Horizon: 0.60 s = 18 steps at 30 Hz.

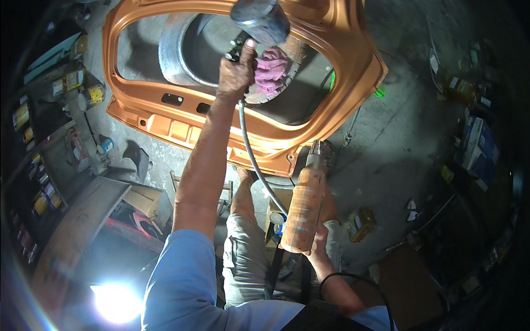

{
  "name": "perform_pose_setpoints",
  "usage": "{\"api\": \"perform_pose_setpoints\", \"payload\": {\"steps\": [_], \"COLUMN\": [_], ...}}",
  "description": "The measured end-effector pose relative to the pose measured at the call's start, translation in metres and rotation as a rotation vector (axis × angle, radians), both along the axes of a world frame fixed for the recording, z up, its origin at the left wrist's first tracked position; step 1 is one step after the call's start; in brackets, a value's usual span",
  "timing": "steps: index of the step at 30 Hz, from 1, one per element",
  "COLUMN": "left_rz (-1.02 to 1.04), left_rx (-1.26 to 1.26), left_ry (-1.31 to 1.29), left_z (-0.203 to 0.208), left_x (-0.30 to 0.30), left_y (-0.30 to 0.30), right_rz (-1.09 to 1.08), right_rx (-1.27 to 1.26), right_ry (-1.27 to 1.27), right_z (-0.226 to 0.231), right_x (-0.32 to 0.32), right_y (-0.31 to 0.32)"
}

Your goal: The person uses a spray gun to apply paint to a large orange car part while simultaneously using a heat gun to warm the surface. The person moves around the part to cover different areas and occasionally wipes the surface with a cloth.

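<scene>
My left hand is closed around the grip of a spray gun, thumb up beside its metal cup. A grey hose runs down from the gun's grip. The gun is held over an orange car tailgate panel, above its window opening. Low on the right, my right hand is closed on what looks like a heat gun. Its tubular body is wrapped in tan tape, and a metal nozzle points toward the panel's near edge. Most of the right fingers are hidden behind the body.
A pink cloth lies within the window opening, by a large round metal drum rim. Shelves of tins line the left. Nearer stand a bench and a bright lamp. A yellow box sits on the floor at right.
</scene>
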<state>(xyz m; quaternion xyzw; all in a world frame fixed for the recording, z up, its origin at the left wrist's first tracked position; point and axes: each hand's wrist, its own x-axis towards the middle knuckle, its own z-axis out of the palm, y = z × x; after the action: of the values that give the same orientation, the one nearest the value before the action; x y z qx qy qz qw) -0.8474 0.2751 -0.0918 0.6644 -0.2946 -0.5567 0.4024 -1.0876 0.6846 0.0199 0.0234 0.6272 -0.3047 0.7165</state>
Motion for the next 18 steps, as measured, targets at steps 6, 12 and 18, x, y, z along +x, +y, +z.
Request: {"api": "perform_pose_setpoints", "payload": {"steps": [6,12,18], "left_rz": [-0.293,-0.829,-0.217], "left_rx": [-0.099,-0.654,0.085], "left_ry": [-0.088,-0.58,-0.111], "left_z": [0.011,0.044,0.122], "left_x": [-0.052,-0.014,0.066], "left_y": [0.061,0.182,0.349], "right_rz": [0.234,0.348,0.43], "right_rx": [-0.177,-0.247,-0.306], "right_ry": [0.147,0.094,0.077], "right_z": [0.006,0.041,0.068], "right_x": [-0.044,-0.07,-0.073], "right_y": [0.048,0.025,-0.005]}}
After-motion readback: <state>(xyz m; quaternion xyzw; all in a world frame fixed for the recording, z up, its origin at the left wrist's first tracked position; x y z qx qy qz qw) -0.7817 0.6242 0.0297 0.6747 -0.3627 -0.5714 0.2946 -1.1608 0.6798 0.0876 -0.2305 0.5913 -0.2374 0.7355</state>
